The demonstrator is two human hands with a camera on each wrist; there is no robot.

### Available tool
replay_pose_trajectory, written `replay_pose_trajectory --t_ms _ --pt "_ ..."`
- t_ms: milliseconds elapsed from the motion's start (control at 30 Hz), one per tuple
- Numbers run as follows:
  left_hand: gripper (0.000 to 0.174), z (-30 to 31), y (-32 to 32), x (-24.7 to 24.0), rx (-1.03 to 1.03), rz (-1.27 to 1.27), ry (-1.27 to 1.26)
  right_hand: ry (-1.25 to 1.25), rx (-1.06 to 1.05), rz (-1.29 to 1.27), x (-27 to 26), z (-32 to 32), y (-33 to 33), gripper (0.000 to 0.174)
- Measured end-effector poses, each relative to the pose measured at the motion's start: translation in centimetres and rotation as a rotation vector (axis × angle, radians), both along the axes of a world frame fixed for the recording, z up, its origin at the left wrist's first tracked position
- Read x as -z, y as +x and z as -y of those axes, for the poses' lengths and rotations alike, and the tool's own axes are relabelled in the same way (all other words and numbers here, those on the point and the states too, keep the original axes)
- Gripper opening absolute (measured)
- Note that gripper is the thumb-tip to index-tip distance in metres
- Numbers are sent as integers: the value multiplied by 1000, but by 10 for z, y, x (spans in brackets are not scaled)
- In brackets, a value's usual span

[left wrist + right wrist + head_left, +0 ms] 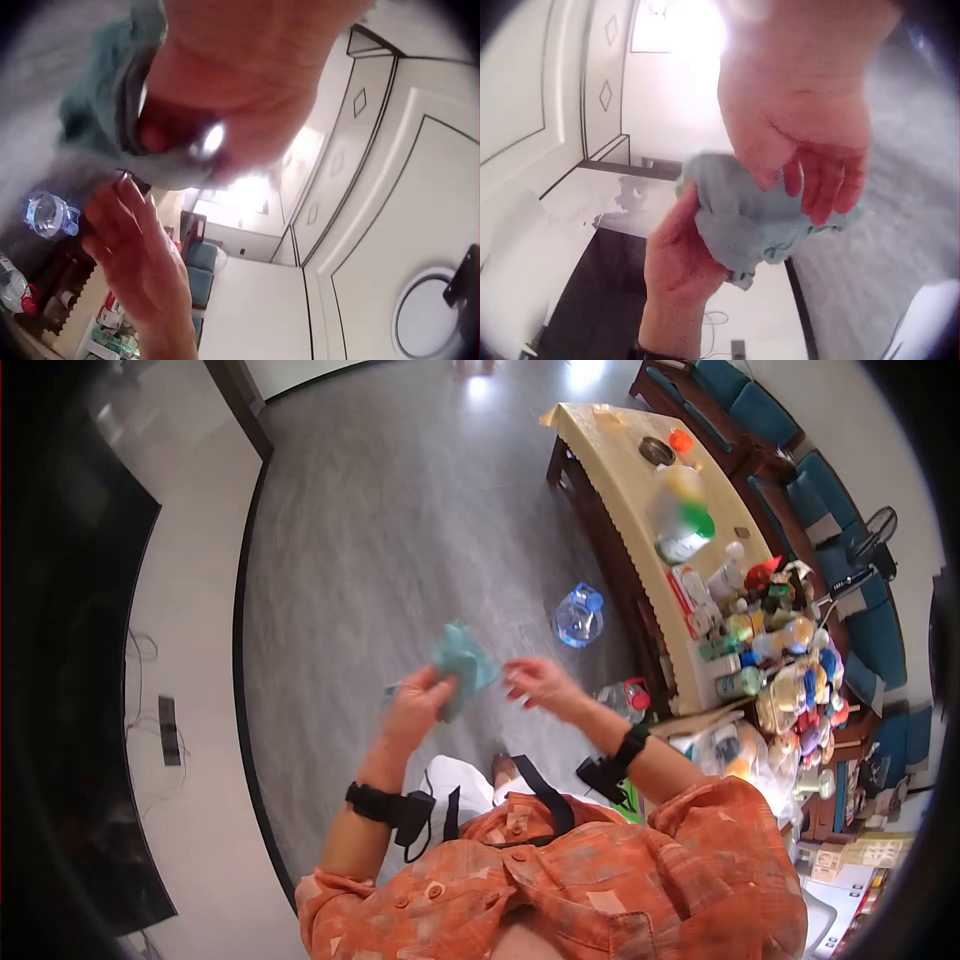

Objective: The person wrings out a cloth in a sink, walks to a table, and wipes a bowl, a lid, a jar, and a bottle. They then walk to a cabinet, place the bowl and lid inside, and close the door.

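Note:
A crumpled, teal, soft cloth [462,660] is gripped in my left hand [415,705], held up in front of my body above the floor. In the right wrist view, the left thumb presses against the near side of the cloth [735,217], which hangs in loose folds. My right hand [545,688] is just to the right of the cloth, fingers loosely bent and nothing between them. The left wrist view shows the right hand [139,255] with its palm turned toward the cloth [101,97]. The left fingertips are partly hidden by the folds.
A clear plastic jug with a blue cap [579,616] stands on the grey floor [400,530], and a red-topped bottle [636,695] is nearer. To the right, a long table [625,485] carries bottles, boxes and toys. Beyond it are blue-cushioned seats [755,410] and a fan [876,540].

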State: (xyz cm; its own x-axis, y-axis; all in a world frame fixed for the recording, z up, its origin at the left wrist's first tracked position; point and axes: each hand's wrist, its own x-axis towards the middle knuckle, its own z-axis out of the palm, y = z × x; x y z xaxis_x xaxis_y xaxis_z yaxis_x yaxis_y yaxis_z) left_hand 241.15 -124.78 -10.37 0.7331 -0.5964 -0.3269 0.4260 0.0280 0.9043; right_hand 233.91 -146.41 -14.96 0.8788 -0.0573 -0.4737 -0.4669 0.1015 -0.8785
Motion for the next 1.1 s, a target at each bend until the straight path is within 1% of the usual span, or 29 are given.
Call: replay_pose_trajectory --t_ms 33,67,100,167,200,267,300,333,367,433,467,500,567,600,633,667,700,733,767,800,833,867,900,933,967,1000,1033,1067,1100 --pt "20 18 20 -4 138 59 82 180 -80 -19 3 -10 25 32" --pt "20 39 38 2 215 143 -33 359 -159 -36 7 -18 49 30" --pt "20 55 61 0 223 151 -36 559 -109 234 37 -23 68 26" --pt "20 75 105 -8 406 54 -36 890 -163 54 40 -9 119 25" --pt "20 81 130 -5 418 50 -34 893 -150 57 40 1 140 25" --pt "23 94 187 -5 558 -138 -197 930 -230 -86 35 27 185 24" --pt "25 104 219 -9 632 -230 -281 925 -214 -72 31 39 215 24" --pt "25 115 249 -3 717 -225 -349 914 -159 -43 27 54 241 23" --pt "25 129 277 -2 732 -234 -351 912 -99 -19 24 66 263 23" --pt "26 165 329 0 973 -228 -222 920 43 31 25 90 294 23" --pt "24 186 350 -2 1022 -220 -142 927 130 60 25 102 304 22" --pt "24 210 370 -4 1061 -234 -136 926 213 93 25 117 316 22" --pt "21 263 403 -6 1193 89 68 914 356 159 28 151 348 22" --pt "17 290 412 -4 1156 112 91 908 419 187 32 169 363 22" --pt "17 315 424 2 1175 107 94 903 480 213 37 187 378 22" --pt "17 342 438 9 1173 181 103 633 415 259 64 216 393 24" --pt "18 367 452 17 1167 255 112 638 429 263 83 244 408 24" --pt "16 392 467 27 1173 327 169 94 242 415 101 273 423 23" --pt "16 418 484 27 1188 344 187 -457 54 546 110 303 444 23" --pt "15 443 500 25 1175 430 267 -518 20 659 78 328 462 26" --pt "14 468 517 22 1169 512 345 -506 50 670 62 350 476 26" --pt "16 489 538 31 1174 521 287 155 263 491 50 365 484 26" --pt "21 513 561 34 1188 392 258 801 446 288 45 386 493 27" --pt "23 536 580 31 1071 270 167 751 412 354 38 413 504 32" --pt "24 556 595 29 944 138 77 752 429 345 30 438 513 32" --pt "24 576 612 27 954 124 75 890 535 312 8 461 524 34" --pt "25 596 631 27 858 137 113 1027 638 284 -4 479 533 35" --pt "26 617 650 26 768 159 158 1033 650 292 -5 494 540 35" --pt "26 639 665 27 786 167 167 1014 695 317 -5 518 543 35"
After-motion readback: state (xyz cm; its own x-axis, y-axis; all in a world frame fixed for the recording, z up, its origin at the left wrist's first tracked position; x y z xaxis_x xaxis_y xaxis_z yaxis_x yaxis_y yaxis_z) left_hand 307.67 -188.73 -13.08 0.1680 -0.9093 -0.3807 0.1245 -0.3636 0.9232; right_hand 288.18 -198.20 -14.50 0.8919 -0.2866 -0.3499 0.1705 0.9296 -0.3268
